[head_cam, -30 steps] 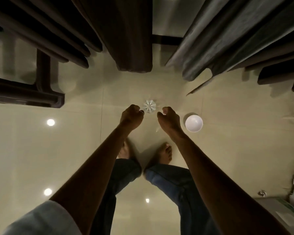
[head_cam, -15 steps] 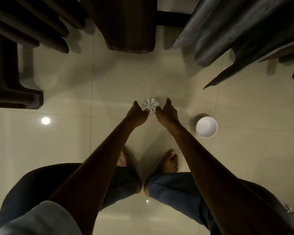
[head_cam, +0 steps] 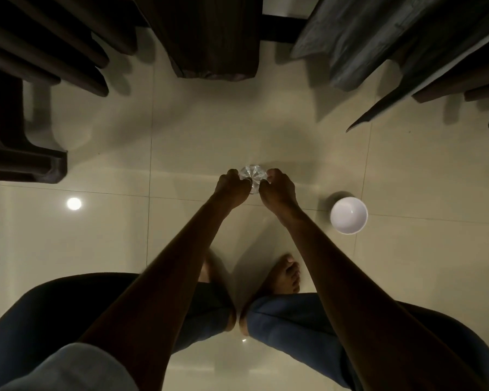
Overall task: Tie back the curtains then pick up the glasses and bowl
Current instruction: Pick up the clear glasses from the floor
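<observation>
Left hand (head_cam: 232, 190): grip holding faceted glass (head_cam: 252, 174).
Right hand (head_cam: 278, 190): grip holding same glass.
White bowl (head_cam: 348, 215): on floor (head_cam: 110, 235), right of hands.

Bare floor (head_cam: 119, 244) at frame left; curtains (head_cam: 215, 38) crowd the top, bowl (head_cam: 348, 215) stands at right.

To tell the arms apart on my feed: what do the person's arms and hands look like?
Both forearms are bare. The left arm has a pale grey sleeve at its upper end; the right arm shows no sleeve in frame. No watch on either wrist. The left hand may wear a ring, too dim to be sure; the right hand looks bare.
</observation>
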A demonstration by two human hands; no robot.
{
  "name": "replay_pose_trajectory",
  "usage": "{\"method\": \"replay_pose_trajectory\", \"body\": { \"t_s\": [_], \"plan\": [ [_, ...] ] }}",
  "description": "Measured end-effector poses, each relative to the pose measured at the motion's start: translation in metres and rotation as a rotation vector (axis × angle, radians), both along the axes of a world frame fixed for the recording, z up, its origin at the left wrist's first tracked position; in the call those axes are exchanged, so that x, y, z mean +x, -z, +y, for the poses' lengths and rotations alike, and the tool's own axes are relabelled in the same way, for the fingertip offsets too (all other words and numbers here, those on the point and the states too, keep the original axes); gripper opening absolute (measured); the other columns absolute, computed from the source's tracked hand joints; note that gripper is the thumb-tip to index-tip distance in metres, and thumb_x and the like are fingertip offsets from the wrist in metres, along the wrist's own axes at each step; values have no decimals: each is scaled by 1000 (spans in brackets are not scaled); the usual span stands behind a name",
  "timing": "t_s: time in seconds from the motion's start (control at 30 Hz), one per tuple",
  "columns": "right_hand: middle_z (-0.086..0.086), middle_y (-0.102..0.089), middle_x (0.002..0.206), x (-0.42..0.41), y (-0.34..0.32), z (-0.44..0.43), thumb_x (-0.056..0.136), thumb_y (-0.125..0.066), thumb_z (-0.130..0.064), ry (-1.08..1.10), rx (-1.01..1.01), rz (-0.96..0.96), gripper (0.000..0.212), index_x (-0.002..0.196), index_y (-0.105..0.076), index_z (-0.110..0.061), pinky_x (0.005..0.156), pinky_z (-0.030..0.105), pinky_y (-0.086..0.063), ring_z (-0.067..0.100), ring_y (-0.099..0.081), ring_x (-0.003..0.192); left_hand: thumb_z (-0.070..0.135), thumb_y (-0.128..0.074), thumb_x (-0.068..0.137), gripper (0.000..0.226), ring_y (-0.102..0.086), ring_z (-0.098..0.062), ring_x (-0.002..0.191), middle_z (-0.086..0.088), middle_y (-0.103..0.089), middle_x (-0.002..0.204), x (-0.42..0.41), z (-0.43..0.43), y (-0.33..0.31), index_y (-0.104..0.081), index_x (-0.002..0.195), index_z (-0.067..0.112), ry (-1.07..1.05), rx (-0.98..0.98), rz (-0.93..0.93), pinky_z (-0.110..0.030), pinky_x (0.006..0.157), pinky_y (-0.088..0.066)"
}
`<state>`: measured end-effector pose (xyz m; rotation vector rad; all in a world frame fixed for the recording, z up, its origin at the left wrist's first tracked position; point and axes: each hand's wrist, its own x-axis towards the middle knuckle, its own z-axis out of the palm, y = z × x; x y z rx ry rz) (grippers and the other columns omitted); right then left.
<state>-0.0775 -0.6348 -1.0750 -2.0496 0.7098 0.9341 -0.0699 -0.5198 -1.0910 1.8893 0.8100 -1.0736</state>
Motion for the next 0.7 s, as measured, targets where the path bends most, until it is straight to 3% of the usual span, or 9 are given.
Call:
{"method": "replay_pose_trajectory", "body": {
  "t_s": [0.17, 0.27, 0.37, 0.5, 0.6, 0.7],
  "plan": [
    [20, -60, 127, 1, 20, 2, 78, -47, -14, -18, 9, 8, 56, 132, -60, -6, 92, 41, -57, 33, -63, 106, 16, -50, 94, 37, -64, -36, 110, -18, -60, 126, 1, 3, 18, -58, 128, 4, -57, -5, 8, -34, 81, -53],
    [19, -60, 129, 1, 25, 2, 77, -47, -12, -7, -1, 10, 59, 134, -60, -9, 93, 41, -57, 32, -63, 106, 12, -55, 93, 35, -63, -33, 109, -15, -59, 127, 3, 5, 22, -58, 127, 7, -107, -6, 21, -41, 94, -57],
    [12, -63, 131, 1, 13, 3, 89, -54, -9, 18, 1, 13, 46, 135, -58, -9, 93, 34, -53, 28, -61, 116, 15, -60, 89, 43, -61, -31, 111, -12, -55, 129, -1, 5, 20, -54, 131, 11, -176, -2, 22, -42, 93, -58],
    [7, -69, 124, -5, -5, 3, 94, -59, -16, 73, -22, -89, 32, 126, -64, -11, 92, 32, -52, 24, -64, 113, 27, -67, 87, 37, -65, -24, 102, -6, -67, 114, -9, 3, -4, -60, 118, 9, -137, 108, -121, -29, 77, -51],
    [4, -72, 117, -9, -33, 2, 92, -70, -18, 76, -75, -213, 30, 120, -66, -10, 85, 25, -50, 19, -67, 106, 27, -79, 84, 40, -63, -21, 100, -2, -68, 111, -14, -2, -34, -61, 116, 11, -143, 199, -291, -32, 85, -53],
    [4, -72, 113, -8, -65, -3, 88, -72, -14, 75, -121, -270, 27, 115, -67, -12, 80, 25, -48, 20, -67, 102, 19, -83, 79, 35, -66, -19, 91, -1, -70, 105, -19, -5, -68, -63, 107, 13, -104, 237, -365, -28, 76, -52]
  ]
}}
